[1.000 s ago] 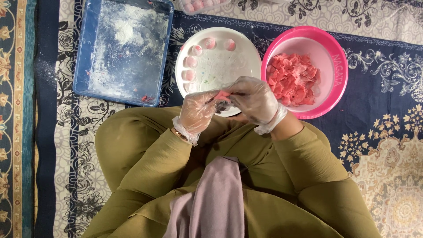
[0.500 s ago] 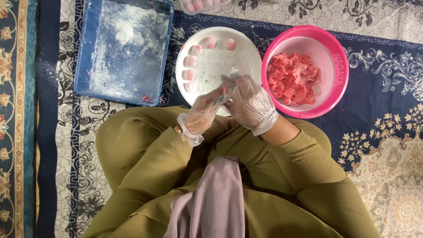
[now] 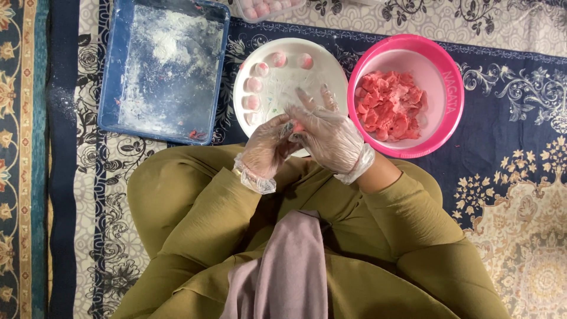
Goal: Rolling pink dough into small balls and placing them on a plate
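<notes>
Together over the white plate (image 3: 322,68), gloved left hand (image 3: 266,147) and right hand (image 3: 331,139), grip pinching a pink piece (image 3: 297,127).

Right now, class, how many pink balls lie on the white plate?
5 pink balls: two at the white plate's top, three down its left edge. The hands may hide more.

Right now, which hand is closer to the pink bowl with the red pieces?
The right hand. It sits just beside the pink bowl, near its rim. The left hand is farther away, on the other side of the right hand, over the white plate.
</notes>
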